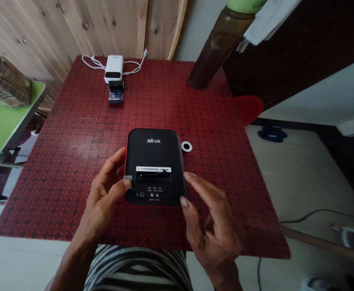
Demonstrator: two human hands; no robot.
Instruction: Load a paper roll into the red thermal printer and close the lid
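A black receipt printer (157, 153) with red side edges lies face up near the middle of the table, with a paper slot and a white warning strip across it. My left hand (105, 192) grips its left edge, thumb on top beside a small clear sticker, fingers down the side. At the right edge is my right hand (213, 216), fingers apart, with the index fingertip and thumb tip by the lower right side; whether they press on it I cannot tell. Just beyond the printer's right side stands a small paper roll (186, 146) with a dark core.
On the red patterned table (82, 133), a white power bank (113, 68) with a white cable lies at the back, a small black-and-silver piece (116, 93) before it. A dark bottle (216, 48) with a green lid stands back right. A red stool (249, 109) is beside the table.
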